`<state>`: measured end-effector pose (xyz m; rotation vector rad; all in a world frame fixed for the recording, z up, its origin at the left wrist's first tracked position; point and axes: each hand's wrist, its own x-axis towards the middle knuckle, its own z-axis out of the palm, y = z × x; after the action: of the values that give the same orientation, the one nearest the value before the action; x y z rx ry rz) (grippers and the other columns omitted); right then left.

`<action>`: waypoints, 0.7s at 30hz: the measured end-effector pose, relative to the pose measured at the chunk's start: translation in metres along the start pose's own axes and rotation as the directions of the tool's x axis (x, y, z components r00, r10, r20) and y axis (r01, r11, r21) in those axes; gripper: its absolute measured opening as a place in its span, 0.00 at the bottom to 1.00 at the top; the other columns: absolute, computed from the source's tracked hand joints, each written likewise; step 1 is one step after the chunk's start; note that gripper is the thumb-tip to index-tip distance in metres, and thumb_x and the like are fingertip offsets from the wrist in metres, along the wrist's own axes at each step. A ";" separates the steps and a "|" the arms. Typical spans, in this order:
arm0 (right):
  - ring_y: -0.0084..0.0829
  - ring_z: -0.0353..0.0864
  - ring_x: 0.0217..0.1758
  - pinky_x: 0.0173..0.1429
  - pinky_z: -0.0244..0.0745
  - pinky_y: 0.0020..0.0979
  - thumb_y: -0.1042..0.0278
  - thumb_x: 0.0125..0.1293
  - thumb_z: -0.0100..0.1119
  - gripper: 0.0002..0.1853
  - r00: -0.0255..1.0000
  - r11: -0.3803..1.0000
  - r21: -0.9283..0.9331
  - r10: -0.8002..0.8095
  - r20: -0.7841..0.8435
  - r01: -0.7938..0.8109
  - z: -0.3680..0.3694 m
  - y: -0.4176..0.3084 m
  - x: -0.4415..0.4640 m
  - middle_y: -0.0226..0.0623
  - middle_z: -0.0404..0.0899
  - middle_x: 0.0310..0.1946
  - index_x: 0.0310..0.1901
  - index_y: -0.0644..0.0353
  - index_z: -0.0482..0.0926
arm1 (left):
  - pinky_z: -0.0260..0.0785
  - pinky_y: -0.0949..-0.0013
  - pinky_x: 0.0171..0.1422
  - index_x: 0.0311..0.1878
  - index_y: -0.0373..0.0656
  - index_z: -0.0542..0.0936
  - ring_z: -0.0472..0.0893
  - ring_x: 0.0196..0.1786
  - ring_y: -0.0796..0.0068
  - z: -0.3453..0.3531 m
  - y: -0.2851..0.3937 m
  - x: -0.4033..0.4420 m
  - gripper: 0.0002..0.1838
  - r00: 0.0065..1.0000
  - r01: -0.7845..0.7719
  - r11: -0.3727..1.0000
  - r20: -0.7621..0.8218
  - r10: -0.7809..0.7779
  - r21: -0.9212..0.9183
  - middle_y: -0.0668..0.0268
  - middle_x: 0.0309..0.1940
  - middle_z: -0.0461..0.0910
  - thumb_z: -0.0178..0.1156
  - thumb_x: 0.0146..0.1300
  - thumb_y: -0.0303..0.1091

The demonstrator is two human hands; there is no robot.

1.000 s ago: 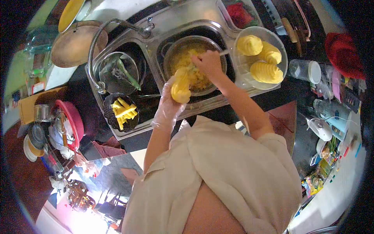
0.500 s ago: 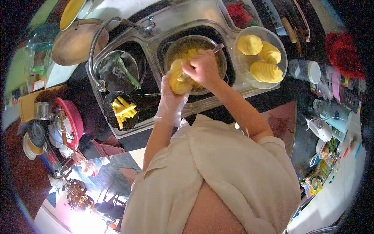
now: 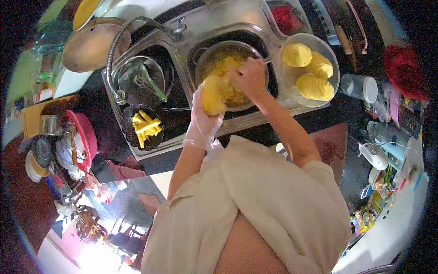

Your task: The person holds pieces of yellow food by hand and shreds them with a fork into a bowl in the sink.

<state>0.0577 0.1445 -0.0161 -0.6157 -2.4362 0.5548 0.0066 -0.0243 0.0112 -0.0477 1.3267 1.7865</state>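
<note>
A black, frilly-edged bowl (image 3: 127, 133) of yellow strips (image 3: 147, 128) sits left of the left hand (image 3: 199, 118). That hand, in a clear plastic glove, curls partly open around a peeled, rounded yellow fruit (image 3: 213, 97), held over the near edge of a round metal pot (image 3: 206, 58) containing yellow bits. The bare right hand (image 3: 252, 78) is closed on a slim tool (image 3: 268, 59), its working end unclear. To its right, a clear round tub (image 3: 289, 76) holds three peeled yellow fruits (image 3: 315, 87).
</note>
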 end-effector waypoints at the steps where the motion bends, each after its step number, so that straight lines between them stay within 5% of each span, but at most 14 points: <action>1: 0.40 0.73 0.25 0.37 0.61 0.42 0.59 0.51 0.62 0.16 0.994 0.995 0.070 -0.075 0.077 0.069 -0.010 -0.014 0.000 0.36 0.74 0.14 0.10 0.56 0.74 | 0.74 0.67 0.51 0.56 0.48 0.70 0.78 0.49 0.71 0.000 -0.001 -0.003 0.20 0.995 -0.094 0.986 0.033 0.090 0.140 0.66 0.48 0.77 0.55 0.65 0.47; 2: 0.40 0.73 0.25 0.37 0.61 0.42 0.59 0.51 0.62 0.16 0.995 0.996 0.065 -0.069 0.074 0.064 -0.003 -0.017 0.001 0.36 0.74 0.14 0.10 0.56 0.74 | 0.73 0.68 0.53 0.57 0.48 0.68 0.77 0.51 0.72 0.001 -0.002 -0.005 0.21 0.982 -0.190 0.945 0.065 0.179 0.267 0.66 0.50 0.76 0.55 0.65 0.46; 4: 0.40 0.72 0.24 0.35 0.61 0.42 0.61 0.49 0.63 0.17 0.989 0.968 0.205 -0.131 -0.073 0.143 0.013 -0.021 -0.006 0.36 0.72 0.12 0.09 0.56 0.73 | 0.73 0.71 0.50 0.60 0.46 0.61 0.75 0.51 0.73 0.000 0.000 -0.010 0.34 0.888 -0.455 0.630 0.267 0.375 0.629 0.64 0.52 0.71 0.63 0.50 0.17; 8: 0.38 0.72 0.24 0.36 0.61 0.42 0.62 0.49 0.63 0.17 0.982 0.980 0.064 -0.189 -0.014 0.189 0.026 0.003 -0.003 0.36 0.72 0.12 0.09 0.57 0.71 | 0.74 0.70 0.50 0.60 0.45 0.61 0.75 0.51 0.73 -0.022 -0.021 0.004 0.33 0.973 -0.228 0.842 0.142 0.181 0.489 0.64 0.51 0.72 0.63 0.51 0.18; 9: 0.38 0.73 0.25 0.37 0.62 0.41 0.62 0.49 0.63 0.16 0.992 0.989 0.082 -0.126 0.022 0.124 0.017 -0.001 0.004 0.36 0.72 0.13 0.10 0.57 0.72 | 0.73 0.70 0.51 0.58 0.46 0.65 0.76 0.50 0.73 -0.006 0.000 0.002 0.29 0.999 0.042 0.999 -0.002 -0.042 -0.011 0.66 0.50 0.74 0.63 0.53 0.25; 10: 0.37 0.73 0.25 0.38 0.62 0.41 0.62 0.49 0.63 0.16 0.996 0.993 0.097 -0.067 0.062 0.061 0.009 -0.004 0.011 0.36 0.72 0.13 0.10 0.57 0.72 | 0.73 0.70 0.52 0.57 0.47 0.68 0.77 0.50 0.73 0.003 0.011 0.004 0.25 0.953 0.255 0.808 -0.003 -0.303 -0.531 0.68 0.48 0.76 0.63 0.55 0.32; 11: 0.37 0.73 0.25 0.38 0.62 0.41 0.62 0.49 0.63 0.16 0.995 0.993 0.104 -0.059 0.077 0.051 0.006 -0.019 0.007 0.36 0.72 0.13 0.10 0.57 0.72 | 0.73 0.70 0.52 0.57 0.47 0.68 0.77 0.50 0.73 -0.002 0.007 0.000 0.25 0.949 0.259 0.804 -0.015 -0.316 -0.535 0.68 0.48 0.76 0.63 0.55 0.32; 14: 0.37 0.73 0.25 0.38 0.63 0.40 0.63 0.49 0.63 0.15 0.985 0.954 0.244 -0.173 -0.022 0.173 0.010 -0.038 0.006 0.36 0.73 0.14 0.11 0.56 0.73 | 0.73 0.70 0.50 0.52 0.50 0.74 0.78 0.48 0.74 -0.022 -0.019 0.015 0.18 0.999 0.054 0.976 0.020 -0.051 -0.209 0.70 0.42 0.78 0.58 0.59 0.44; 17: 0.36 0.73 0.25 0.37 0.63 0.40 0.63 0.49 0.63 0.14 0.990 0.969 0.202 -0.142 -0.025 0.144 0.036 -0.013 0.001 0.35 0.72 0.14 0.11 0.56 0.73 | 0.73 0.71 0.49 0.52 0.50 0.72 0.78 0.48 0.73 -0.037 -0.039 0.023 0.18 0.974 0.161 0.983 -0.147 -0.173 -0.086 0.69 0.42 0.78 0.60 0.58 0.37; 20: 0.37 0.73 0.25 0.37 0.63 0.41 0.63 0.49 0.63 0.15 0.966 0.966 0.040 -0.253 -0.060 0.256 0.037 -0.001 0.007 0.35 0.72 0.14 0.11 0.56 0.73 | 0.74 0.72 0.43 0.51 0.51 0.72 0.77 0.46 0.74 -0.029 -0.035 0.010 0.19 0.977 0.077 0.993 -0.203 -0.058 0.085 0.69 0.43 0.77 0.62 0.56 0.32; 21: 0.38 0.73 0.26 0.37 0.63 0.42 0.62 0.49 0.63 0.15 0.980 0.976 0.094 -0.198 -0.011 0.198 0.025 -0.008 0.012 0.35 0.72 0.14 0.11 0.56 0.73 | 0.74 0.70 0.43 0.52 0.52 0.71 0.77 0.46 0.74 -0.021 -0.025 0.006 0.20 0.982 -0.116 0.904 -0.091 0.167 0.411 0.69 0.44 0.77 0.63 0.56 0.33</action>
<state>0.0308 0.1381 -0.0260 -0.3292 -2.4184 0.5828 0.0102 -0.0359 -0.0193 0.1724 1.8094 1.6110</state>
